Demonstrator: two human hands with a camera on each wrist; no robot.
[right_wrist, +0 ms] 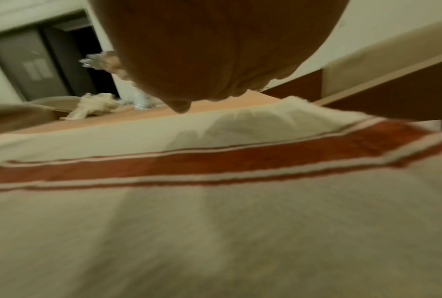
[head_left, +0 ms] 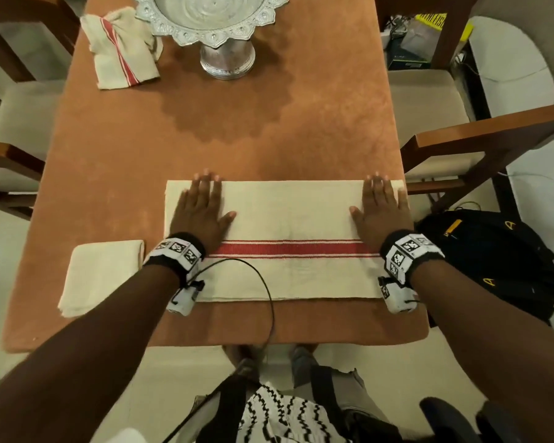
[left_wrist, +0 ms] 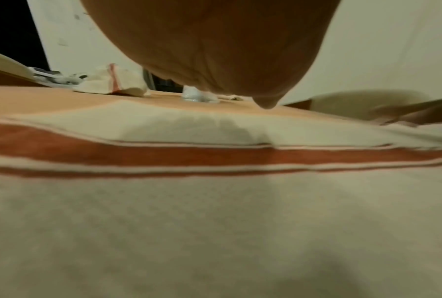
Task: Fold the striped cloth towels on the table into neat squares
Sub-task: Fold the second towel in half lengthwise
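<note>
Head view shows both hands lying flat on a long towel (head_left: 288,225) in the middle of the frame, near the bottom edge of the worktop (head_left: 269,129). The left hand (head_left: 202,212) is on the towel's left end and the right hand (head_left: 381,212) is on its right end. The fingers of both are straight and spread. They press down on the cloth and hold nothing.

This towel is a wide strip with a red stripe (head_left: 288,249) running from left to right. Its edges look straight and a second layer shows along the bottom edge, so it seems to be folded once the long way. It is not a square yet. It likely needs to be folded across, end to end, to make it one.

At the lower left of the frame, just beside the long towel, lies a folded towel (head_left: 101,276). It is a small, neat, nearly square shape, so that one looks done.

At the upper left of the frame lies a crumpled towel (head_left: 122,49) with a red stripe. It is bunched up and not folded at all. It sits right by a big silver bowl (head_left: 218,24) on a stand at the top of the frame.

So it looks like one towel is done, one is partway, and one is left to do.

Left wrist view and right wrist view both show a palm low over the cream cloth and the red stripe. They are blurry, so small things are hard to tell.
</note>
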